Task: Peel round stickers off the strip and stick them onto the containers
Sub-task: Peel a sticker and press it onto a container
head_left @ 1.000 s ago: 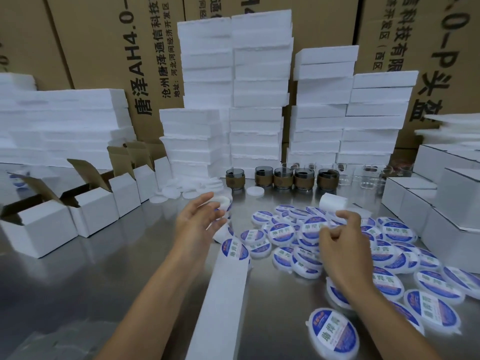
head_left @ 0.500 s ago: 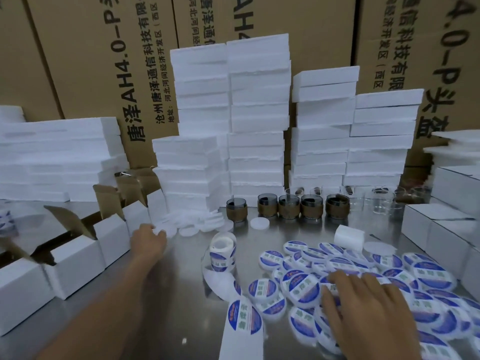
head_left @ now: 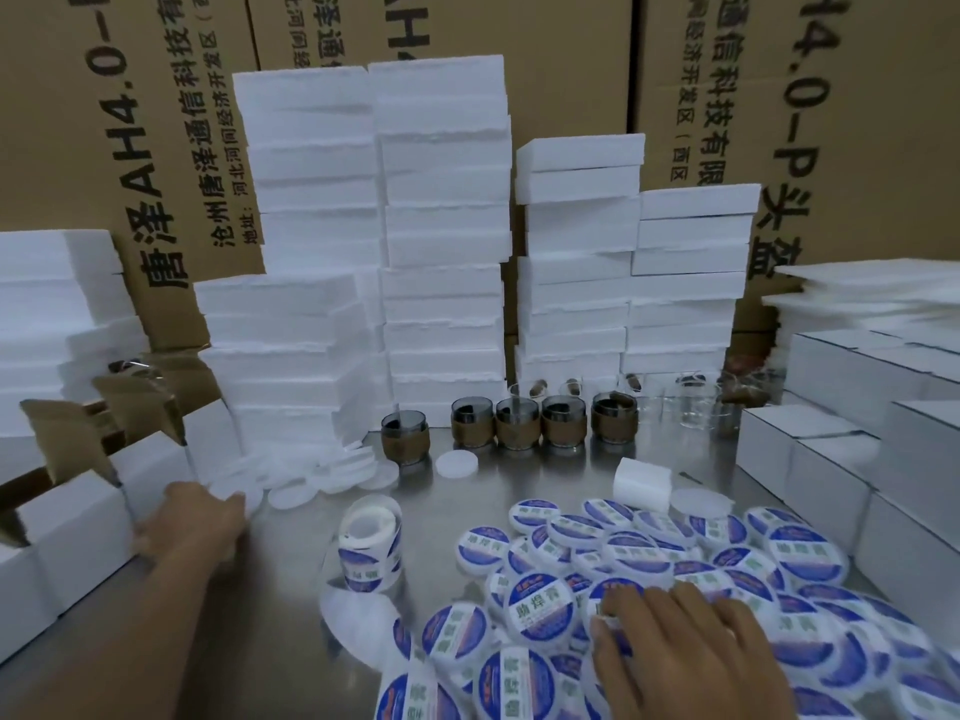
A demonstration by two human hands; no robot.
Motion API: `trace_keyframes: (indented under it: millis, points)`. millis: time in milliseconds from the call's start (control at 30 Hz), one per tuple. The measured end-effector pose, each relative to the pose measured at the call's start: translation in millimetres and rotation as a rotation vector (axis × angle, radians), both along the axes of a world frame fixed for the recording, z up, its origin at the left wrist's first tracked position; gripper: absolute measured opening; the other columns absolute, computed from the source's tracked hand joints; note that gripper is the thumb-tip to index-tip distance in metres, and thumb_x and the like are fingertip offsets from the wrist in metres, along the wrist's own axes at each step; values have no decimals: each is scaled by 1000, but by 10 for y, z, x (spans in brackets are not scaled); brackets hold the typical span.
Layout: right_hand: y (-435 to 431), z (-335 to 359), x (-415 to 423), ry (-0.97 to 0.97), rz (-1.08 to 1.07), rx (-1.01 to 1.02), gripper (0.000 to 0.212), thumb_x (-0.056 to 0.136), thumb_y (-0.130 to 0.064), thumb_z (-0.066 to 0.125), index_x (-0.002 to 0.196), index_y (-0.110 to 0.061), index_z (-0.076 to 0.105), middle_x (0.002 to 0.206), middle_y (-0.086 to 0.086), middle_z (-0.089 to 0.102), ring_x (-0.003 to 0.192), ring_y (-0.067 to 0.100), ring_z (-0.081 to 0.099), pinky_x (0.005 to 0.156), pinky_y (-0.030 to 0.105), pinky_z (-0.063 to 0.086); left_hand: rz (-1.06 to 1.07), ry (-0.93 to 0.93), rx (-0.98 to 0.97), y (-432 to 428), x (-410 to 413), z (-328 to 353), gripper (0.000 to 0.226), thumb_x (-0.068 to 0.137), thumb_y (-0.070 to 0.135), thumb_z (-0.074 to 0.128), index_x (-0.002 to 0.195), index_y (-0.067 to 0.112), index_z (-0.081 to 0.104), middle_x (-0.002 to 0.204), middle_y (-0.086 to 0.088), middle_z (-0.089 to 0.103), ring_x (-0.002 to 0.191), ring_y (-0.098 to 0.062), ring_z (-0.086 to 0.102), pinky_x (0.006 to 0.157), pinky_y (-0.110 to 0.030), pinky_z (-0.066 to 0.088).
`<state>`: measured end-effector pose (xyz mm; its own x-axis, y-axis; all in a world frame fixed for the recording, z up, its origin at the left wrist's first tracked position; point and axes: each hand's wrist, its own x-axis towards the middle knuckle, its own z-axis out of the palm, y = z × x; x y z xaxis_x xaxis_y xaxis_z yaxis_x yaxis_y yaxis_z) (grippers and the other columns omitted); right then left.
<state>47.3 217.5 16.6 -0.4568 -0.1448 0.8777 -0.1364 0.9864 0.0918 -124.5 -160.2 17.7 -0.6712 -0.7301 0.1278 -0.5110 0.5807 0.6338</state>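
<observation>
Many stickered containers [head_left: 649, 556] lie heaped near right on the table [head_left: 457, 504], with the right hand [head_left: 685, 652] resting flat on them, grip open. The left hand [head_left: 189, 527] is at the plain white discs [head_left: 311, 480] far left, grip unclear. The sticker strip [head_left: 371, 545] between them has stickers left, so more labelling likely remains.

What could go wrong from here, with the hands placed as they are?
The right hand lies flat on the heap of labelled containers; they overlap, so some may slide and scatter. The strip from the roll lies against that heap, so shifting containers could crease it. The left hand reaches toward the overlapping plain discs and may take two at once.
</observation>
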Motion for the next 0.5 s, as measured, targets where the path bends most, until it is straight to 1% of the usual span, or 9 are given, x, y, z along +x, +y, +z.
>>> trace_keyframes:
  millis: [33, 100, 167, 233, 300, 333, 400, 433, 500]
  points:
    - [1, -9, 7, 1, -9, 2, 30, 71, -29, 42, 52, -21, 63, 45, -2, 55, 45, 15, 58, 60, 34, 33, -18, 40, 46, 1, 16, 10, 44, 89, 25, 61, 118, -5, 45, 112, -29, 55, 101, -45, 53, 86, -48, 40]
    - [3, -13, 29, -5, -12, -1, 31, 72, -30, 41, 54, -20, 65, 47, -2, 57, 47, 17, 59, 61, 34, 31, -72, 129, 148, 5, 76, 61, 44, 90, 19, 61, 124, -4, 46, 118, -28, 55, 102, -44, 53, 80, -43, 40]
    - [3, -8, 59, -24, 11, -15, 32, 73, -30, 41, 57, -19, 65, 49, -1, 57, 48, 19, 59, 62, 35, 30, -138, 212, 194, 44, 174, 136, 38, 90, 13, 59, 121, -7, 53, 117, -28, 57, 98, -41, 54, 79, -40, 39]
    - [1, 5, 97, -65, 26, -26, 32, 75, -30, 40, 60, -18, 66, 51, -2, 58, 50, 20, 59, 62, 36, 35, -183, 291, 240, 146, 314, 245, 32, 92, 12, 55, 118, -7, 57, 113, -25, 60, 95, -38, 55, 79, -38, 39]
    - [-7, 42, 150, -129, 19, -37, 33, 76, -31, 40, 63, -18, 67, 53, -1, 60, 52, 22, 59, 58, 34, 46, -230, 370, 360, 322, 507, 352, 25, 93, 13, 50, 112, -1, 60, 101, -20, 59, 84, -34, 54, 75, -34, 38]
    - [-12, 60, 180, -160, 17, -47, 30, 77, -30, 43, 65, -17, 67, 54, -1, 61, 54, 23, 60, 58, 34, 48, -249, 407, 443, 431, 622, 396, 19, 93, 13, 50, 106, 3, 60, 94, -17, 57, 76, -29, 51, 73, -33, 38]
    - [-23, 94, 231, -197, 21, -61, 14, 76, -24, 62, 66, -16, 66, 55, 0, 61, 55, 25, 59, 59, 36, 49, -272, 477, 630, 664, 876, 461, 12, 92, 13, 51, 98, 6, 59, 79, -13, 53, 64, -22, 45, 67, -31, 38]
    - [-31, 109, 252, -214, 22, -73, 11, 72, -21, 72, 66, -16, 65, 56, 0, 61, 55, 25, 59, 59, 36, 49, -287, 512, 715, 781, 1005, 480, 11, 92, 13, 51, 96, 6, 59, 74, -12, 51, 62, -20, 44, 64, -31, 39]
    - [-49, 129, 290, -259, 40, -98, 15, 65, -19, 80, 69, -14, 66, 58, 1, 63, 56, 24, 60, 58, 37, 49, -332, 583, 860, 1017, 1267, 501, 11, 92, 13, 52, 94, 5, 60, 78, -11, 53, 67, -21, 47, 63, -29, 40]
